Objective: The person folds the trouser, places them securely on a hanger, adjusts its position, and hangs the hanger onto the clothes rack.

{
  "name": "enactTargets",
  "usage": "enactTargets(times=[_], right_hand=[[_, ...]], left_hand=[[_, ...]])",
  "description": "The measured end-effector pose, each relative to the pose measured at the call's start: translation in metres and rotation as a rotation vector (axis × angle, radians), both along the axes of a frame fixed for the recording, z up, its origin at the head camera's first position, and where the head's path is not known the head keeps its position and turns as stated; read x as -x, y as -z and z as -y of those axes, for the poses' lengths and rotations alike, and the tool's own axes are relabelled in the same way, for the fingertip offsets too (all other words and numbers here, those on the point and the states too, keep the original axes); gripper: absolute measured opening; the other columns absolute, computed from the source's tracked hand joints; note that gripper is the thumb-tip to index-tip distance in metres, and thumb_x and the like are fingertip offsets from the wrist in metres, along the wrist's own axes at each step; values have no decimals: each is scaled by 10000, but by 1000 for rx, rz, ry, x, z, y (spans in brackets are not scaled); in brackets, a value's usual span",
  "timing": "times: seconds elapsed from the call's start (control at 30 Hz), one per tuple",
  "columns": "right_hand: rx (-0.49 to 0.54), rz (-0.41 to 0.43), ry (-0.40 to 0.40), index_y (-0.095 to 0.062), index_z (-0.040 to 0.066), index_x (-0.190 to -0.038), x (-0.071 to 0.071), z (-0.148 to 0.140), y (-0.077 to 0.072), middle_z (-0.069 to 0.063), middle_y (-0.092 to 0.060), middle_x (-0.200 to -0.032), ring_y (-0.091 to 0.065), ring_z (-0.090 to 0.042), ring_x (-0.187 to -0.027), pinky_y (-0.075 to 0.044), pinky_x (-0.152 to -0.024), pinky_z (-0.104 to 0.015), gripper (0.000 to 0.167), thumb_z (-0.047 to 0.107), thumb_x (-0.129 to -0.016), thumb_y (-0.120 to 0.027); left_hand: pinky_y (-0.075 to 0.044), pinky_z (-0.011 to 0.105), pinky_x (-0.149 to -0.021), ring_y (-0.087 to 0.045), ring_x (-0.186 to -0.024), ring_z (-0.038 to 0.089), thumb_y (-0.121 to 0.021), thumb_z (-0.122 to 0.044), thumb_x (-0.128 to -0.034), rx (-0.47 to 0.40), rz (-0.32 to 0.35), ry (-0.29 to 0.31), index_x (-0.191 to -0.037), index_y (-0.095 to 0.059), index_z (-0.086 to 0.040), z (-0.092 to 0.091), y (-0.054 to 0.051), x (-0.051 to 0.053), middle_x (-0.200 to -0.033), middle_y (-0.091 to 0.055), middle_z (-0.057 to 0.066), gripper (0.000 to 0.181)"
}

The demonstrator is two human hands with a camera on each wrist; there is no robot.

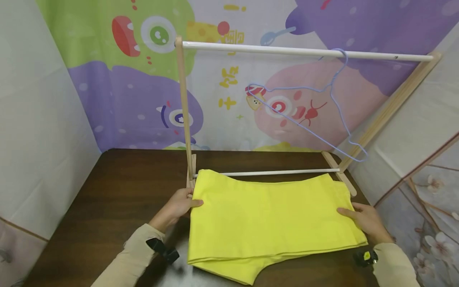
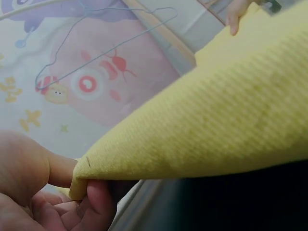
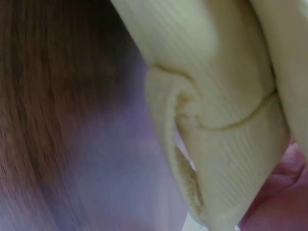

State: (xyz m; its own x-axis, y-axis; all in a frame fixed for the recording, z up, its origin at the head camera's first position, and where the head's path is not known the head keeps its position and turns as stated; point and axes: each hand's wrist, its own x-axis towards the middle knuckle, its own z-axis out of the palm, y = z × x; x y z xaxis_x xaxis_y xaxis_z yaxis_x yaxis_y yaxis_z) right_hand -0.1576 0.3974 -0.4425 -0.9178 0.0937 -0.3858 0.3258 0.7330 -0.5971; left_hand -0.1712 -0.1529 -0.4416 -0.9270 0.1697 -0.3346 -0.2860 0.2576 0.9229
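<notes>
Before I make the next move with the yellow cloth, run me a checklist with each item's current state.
1. Left hand pinching the left edge of the yellow cloth: ok.
2. Right hand on the right edge, thumb on top: ok.
3. Firmness of the right fingers' grip underneath: cannot tell; the cloth hides them.
4. Bottom edges of the fold even: not ok; a flap sticks out below at the lower left.
5. Blue hanger hooked over the white top bar and bare: ok.
6. Rack's left foot flat on the table: cannot tell; partly covered.
</notes>
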Motion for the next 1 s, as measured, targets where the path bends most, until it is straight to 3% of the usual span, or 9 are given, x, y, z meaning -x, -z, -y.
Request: enactTargets(times=[0.17,0.33,0.47,0.57,0.63,0.83,1.0], right_hand=[[47,-22,18,-150,-104,-1501,1,10,4,-360,-120,-1554,-199,-583,-1372,-289,-1072,-676,1016,614,-906,-554],[60,-88,-8,-298,-92,-1472,-1,28,10,-347,-286,-1510,-368,-533,-1313,-410,-1003,-619,906,571,-918,-571],[88,-116,6,-436,-59,-1411,-2,45,13,-287,-538,-1321,-600,-347,-1054,-528,-852,-435,811,548,-903,-612],[114,-128,17,-498,-45,-1365,-2,57,17,-184,-644,-1155,-611,-171,-863,-528,-735,-315,759,528,-888,-646],[130,-128,12,-508,-46,-1357,-2,64,19,-151,-675,-1094,-620,-137,-807,-536,-704,-302,740,507,-888,-657],[89,-137,-56,-573,-75,-1231,2,75,29,-95,-654,-859,-582,-160,-679,-508,-616,-312,631,457,-903,-658],[-17,-128,-137,-501,-147,-1292,2,75,35,-362,-578,-1181,-621,-378,-979,-535,-806,-451,720,468,-933,-611]], left_hand=[[-588,375,-639,-699,-717,164,-599,-94,-952,15,-4,-5,-1239,-521,88,12,-4,-5,-953,-704,156,349],[-575,376,-655,-696,-735,171,-587,-135,-967,40,0,3,-1262,-507,77,33,-6,-13,-951,-701,130,372],[-566,374,-673,-697,-765,176,-584,-163,-974,62,1,12,-1289,-487,82,51,-5,-18,-967,-703,115,411],[-562,370,-678,-693,-778,174,-590,-174,-971,79,2,12,-1297,-478,93,63,-4,-22,-969,-703,105,436],[-557,364,-675,-688,-778,172,-590,-174,-970,96,5,15,-1297,-473,102,70,-3,-25,-963,-702,101,444],[-545,355,-667,-675,-749,160,-588,-191,-972,158,29,29,-1292,-478,113,87,3,-30,-923,-707,80,455],[-549,345,-659,-670,-736,151,-593,-195,-968,180,63,42,-1262,-505,108,94,19,-30,-909,-700,71,431]])
